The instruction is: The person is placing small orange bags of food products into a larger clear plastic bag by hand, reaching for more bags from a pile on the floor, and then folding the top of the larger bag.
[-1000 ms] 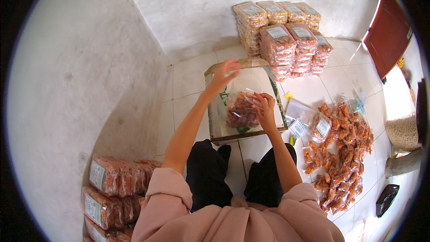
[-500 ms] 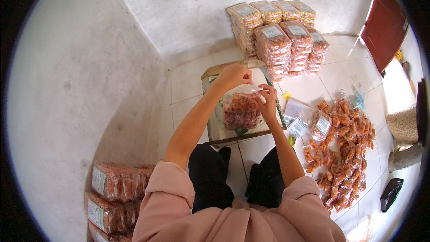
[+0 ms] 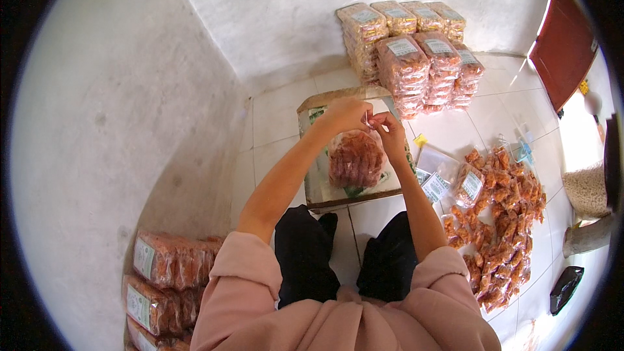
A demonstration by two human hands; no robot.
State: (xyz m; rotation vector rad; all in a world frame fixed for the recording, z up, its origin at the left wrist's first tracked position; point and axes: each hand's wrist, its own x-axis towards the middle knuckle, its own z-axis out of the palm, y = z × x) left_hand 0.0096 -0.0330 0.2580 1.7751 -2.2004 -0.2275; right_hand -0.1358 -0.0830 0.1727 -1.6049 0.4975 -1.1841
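A clear plastic bag [image 3: 355,164] packed with reddish-brown snacks stands on a low, worn board-topped stand [image 3: 314,179] between my knees. My right hand [image 3: 389,133] pinches at the bag's gathered top, just beyond the packed snacks. Closed and almost touching it, my left hand [image 3: 350,117] comes in from the left. A thin whitish bit shows between the fingertips of both hands; it is too small to name.
Many small snack packets [image 3: 500,221] lie heaped on the tiles at right, beside a labelled packet [image 3: 468,185] and flat clear bags [image 3: 437,161]. Stacked snack packs [image 3: 406,68] stand by the back wall; more packs [image 3: 172,263] are at lower left. A black plastic bag [image 3: 566,289] lies far right.
My left hand has come down and right to meet my right hand over the bag's top. My right hand has shifted slightly up. The view has shifted a little.
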